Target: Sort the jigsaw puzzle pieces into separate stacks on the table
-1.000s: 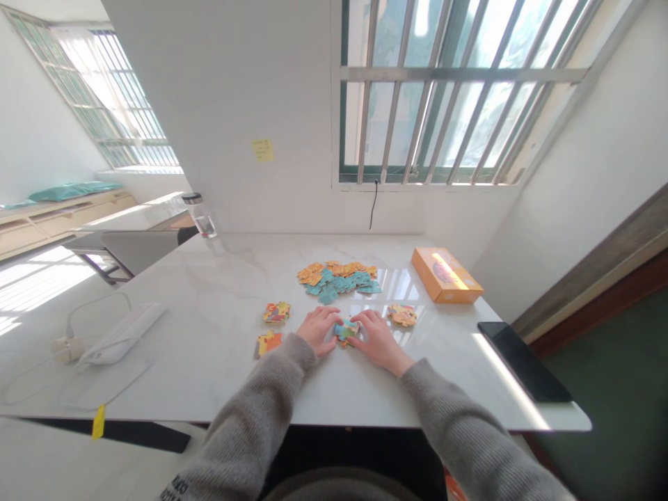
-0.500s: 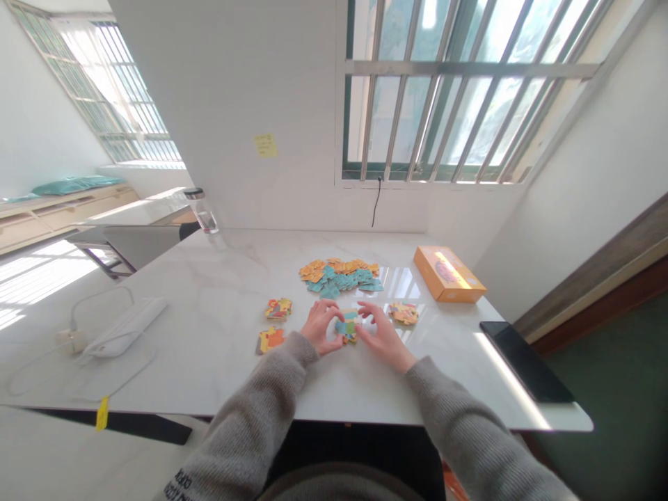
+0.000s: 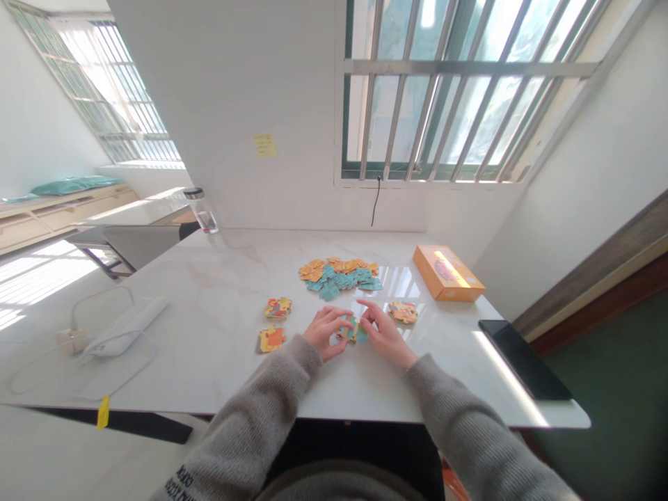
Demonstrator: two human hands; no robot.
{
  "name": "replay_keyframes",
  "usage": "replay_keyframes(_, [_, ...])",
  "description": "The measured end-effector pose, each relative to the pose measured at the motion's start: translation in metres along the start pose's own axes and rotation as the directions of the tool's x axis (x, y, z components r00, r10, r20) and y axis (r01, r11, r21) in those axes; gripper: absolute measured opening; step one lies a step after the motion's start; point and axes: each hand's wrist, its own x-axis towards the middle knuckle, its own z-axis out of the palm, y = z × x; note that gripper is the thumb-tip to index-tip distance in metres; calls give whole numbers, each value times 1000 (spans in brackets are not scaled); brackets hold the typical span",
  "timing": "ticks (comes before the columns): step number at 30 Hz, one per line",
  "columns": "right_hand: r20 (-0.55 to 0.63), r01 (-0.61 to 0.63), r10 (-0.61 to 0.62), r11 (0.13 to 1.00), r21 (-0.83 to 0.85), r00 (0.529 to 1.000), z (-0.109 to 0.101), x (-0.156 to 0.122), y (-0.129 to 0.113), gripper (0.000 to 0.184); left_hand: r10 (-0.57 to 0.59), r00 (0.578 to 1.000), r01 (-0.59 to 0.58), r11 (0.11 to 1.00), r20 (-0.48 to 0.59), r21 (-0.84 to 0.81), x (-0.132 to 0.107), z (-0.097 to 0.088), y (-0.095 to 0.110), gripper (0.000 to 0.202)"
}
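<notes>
Between my hands, near the table's front, are small blue, green and cream jigsaw puzzle pieces [image 3: 351, 330], partly hidden by the fingers. My left hand [image 3: 325, 332] curls around their left side, thumb and fingertips pinching at a piece. My right hand [image 3: 385, 338] is at the right side, its index finger stretched out forward and its other fingers bent against a green-blue puzzle piece [image 3: 362, 333]. Beyond the hands lies a heap of loose puzzle pieces [image 3: 342, 276], showing orange and teal sides.
Two small stacks of pieces, an upper [image 3: 278, 307] and a lower [image 3: 272, 339], sit left; another stack [image 3: 402, 312] sits right. An orange box [image 3: 447, 273] and a black tablet-like device [image 3: 523, 360] lie further right. At left are a power strip [image 3: 126, 327] with cables and a bottle [image 3: 202, 211].
The pieces between my hands have been pulled apart or turned, the green-blue part now by the right hand. My right index finger has straightened; the left fingers have curled over more.
</notes>
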Motion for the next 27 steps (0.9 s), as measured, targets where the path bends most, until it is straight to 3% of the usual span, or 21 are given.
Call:
replay_keyframes(6, [26, -57, 55, 995, 80, 998, 2, 1, -1, 52, -31, 991, 40, 997, -130, 73, 1, -3, -1, 29])
replay_keyframes(9, [-28, -62, 66, 991, 122, 997, 1, 2, 3, 52, -30, 997, 35, 997, -71, 72, 0, -3, -4, 31])
replay_keyframes(12, [-101, -53, 63, 994, 95, 993, 0, 3, 6, 50, -14, 1000, 15, 998, -16, 54, 0, 0, -5, 19])
replay_keyframes(18, [-22, -33, 35, 996, 77, 999, 0, 1, 3, 53, 11, 1000, -10, 1000, -18, 24, 0, 1, 1, 39])
replay_keyframes(23, [-65, -46, 50, 997, 66, 997, 0, 0, 3, 50, -2, 1000, 3, 999, -25, 51, 0, -9, 7, 36])
replay_keyframes(27, [-111, -37, 33, 999, -35, 993, 0, -2, 8, 42, -118, 986, 129, 988, -115, 90, -3, -30, -2, 34])
